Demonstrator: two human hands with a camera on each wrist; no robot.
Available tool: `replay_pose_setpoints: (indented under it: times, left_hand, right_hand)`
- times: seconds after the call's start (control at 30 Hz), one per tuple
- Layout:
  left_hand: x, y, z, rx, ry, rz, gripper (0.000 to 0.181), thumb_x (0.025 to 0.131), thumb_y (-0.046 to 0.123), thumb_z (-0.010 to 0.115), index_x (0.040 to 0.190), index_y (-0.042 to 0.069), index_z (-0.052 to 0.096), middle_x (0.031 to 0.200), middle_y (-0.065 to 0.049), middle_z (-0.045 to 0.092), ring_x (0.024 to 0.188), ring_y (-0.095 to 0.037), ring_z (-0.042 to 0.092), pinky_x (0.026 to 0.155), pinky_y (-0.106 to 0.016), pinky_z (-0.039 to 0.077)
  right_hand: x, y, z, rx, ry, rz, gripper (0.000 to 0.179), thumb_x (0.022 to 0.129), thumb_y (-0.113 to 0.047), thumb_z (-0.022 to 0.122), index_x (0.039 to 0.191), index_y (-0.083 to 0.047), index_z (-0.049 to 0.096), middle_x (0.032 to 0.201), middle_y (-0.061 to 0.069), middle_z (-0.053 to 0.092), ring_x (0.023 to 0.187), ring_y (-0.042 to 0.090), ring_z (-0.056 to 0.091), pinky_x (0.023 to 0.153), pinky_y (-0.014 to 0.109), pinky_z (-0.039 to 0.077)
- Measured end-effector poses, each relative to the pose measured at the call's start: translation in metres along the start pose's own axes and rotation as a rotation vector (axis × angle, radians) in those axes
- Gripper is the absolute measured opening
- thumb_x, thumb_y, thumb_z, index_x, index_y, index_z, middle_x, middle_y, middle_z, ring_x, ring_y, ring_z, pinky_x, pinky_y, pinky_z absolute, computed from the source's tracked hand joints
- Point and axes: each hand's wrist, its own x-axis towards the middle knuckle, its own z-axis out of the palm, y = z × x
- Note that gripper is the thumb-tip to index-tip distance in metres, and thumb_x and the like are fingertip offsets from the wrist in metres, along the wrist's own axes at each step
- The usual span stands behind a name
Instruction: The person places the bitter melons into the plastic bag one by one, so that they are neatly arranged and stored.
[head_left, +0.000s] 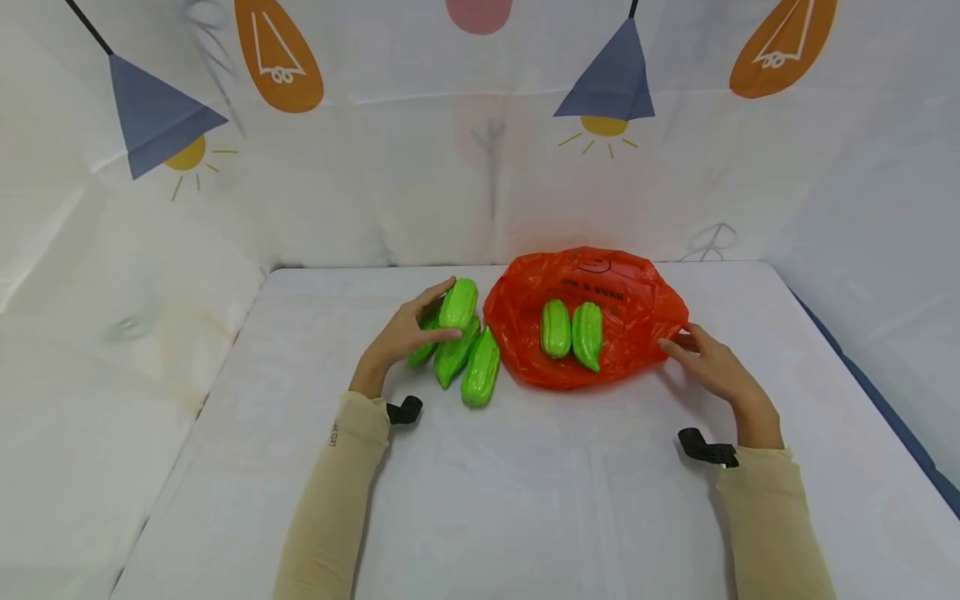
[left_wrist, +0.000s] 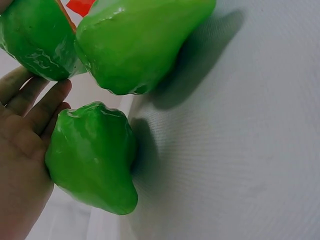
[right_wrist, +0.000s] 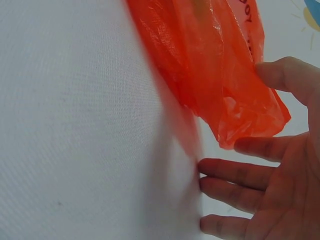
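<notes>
My left hand (head_left: pixel 401 335) grips a glossy green ribbed vegetable (head_left: pixel 459 303), thumb on one side and fingers on the other. Beneath and beside it, several similar green vegetables (head_left: pixel 481 368) lie on the table. In the left wrist view, the held vegetable (left_wrist: pixel 37 37) is partly cut off, and another (left_wrist: pixel 92 157) lies close to the palm. A red plastic bag (head_left: pixel 517 292) is spread to the right, with two of the green vegetables (head_left: pixel 556 328) on it. My right hand (head_left: pixel 712 362) holds the bag's right edge between thumb and index finger; its other fingers extend below the bag.
The white table (head_left: pixel 510 500) stretches toward me, its back edge against a white printed sheet (head_left: pixel 420 183). Another white wall hanging (head_left: pixel 885 217) rises along the right side. Each wrist carries a small black camera mount (head_left: pixel 405 410).
</notes>
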Motion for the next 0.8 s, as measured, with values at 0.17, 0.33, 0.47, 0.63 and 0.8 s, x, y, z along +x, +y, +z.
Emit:
replay_pose_setpoints:
  times: [0.17,0.33,0.47,0.63,0.8]
  left_hand:
    - [-0.002,0.006,0.002,-0.024,-0.011,0.000,0.084,0.087,0.022,0.075,0.156,0.020,0.027,0.160,-0.006,0.031,0.143,-0.031,0.035,0.120,-0.052,0.024]
    - [0.008,-0.008,0.007,-0.012,-0.004,0.006,0.085,0.085,0.029,0.077,0.154,0.034,0.028,0.160,0.004,0.031,0.143,-0.026,0.036,0.120,-0.049,0.025]
    - [0.010,-0.001,0.016,-0.004,-0.008,0.071,0.086,0.082,0.038,0.079,0.152,0.040,0.030,0.159,0.012,0.028,0.144,-0.026,0.035,0.120,-0.049,0.026]
    - [0.011,0.021,0.033,-0.031,-0.056,0.163,0.088,0.083,0.034,0.079,0.154,0.034,0.029,0.160,0.013,0.027,0.146,-0.026,0.032,0.120,-0.048,0.026]
    - [0.014,0.029,0.048,-0.010,-0.074,0.215,0.092,0.081,0.033,0.081,0.155,0.033,0.026,0.159,0.017,0.026,0.146,-0.016,0.031,0.120,-0.044,0.026]
  right_hand:
    - [0.000,0.000,0.000,0.004,-0.005,0.006,0.091,0.097,-0.064,0.038,0.156,-0.001,0.009,0.152,0.032,0.029,0.136,0.052,0.030,0.101,0.073,0.034]
    - [0.001,0.002,0.000,0.002,-0.008,0.010,0.092,0.096,-0.065,0.038,0.156,-0.001,0.009,0.153,0.032,0.029,0.136,0.052,0.030,0.100,0.073,0.035]
    - [0.002,0.003,0.000,0.000,-0.005,0.005,0.091,0.097,-0.064,0.038,0.156,-0.001,0.009,0.152,0.032,0.029,0.136,0.052,0.030,0.100,0.072,0.035]
    - [0.002,0.003,0.000,0.000,-0.005,0.007,0.091,0.097,-0.064,0.038,0.156,-0.001,0.008,0.152,0.032,0.029,0.136,0.052,0.030,0.100,0.072,0.035]
    - [0.002,0.002,0.001,0.005,-0.006,0.012,0.092,0.096,-0.065,0.038,0.156,-0.001,0.008,0.153,0.031,0.029,0.136,0.052,0.029,0.101,0.072,0.035]
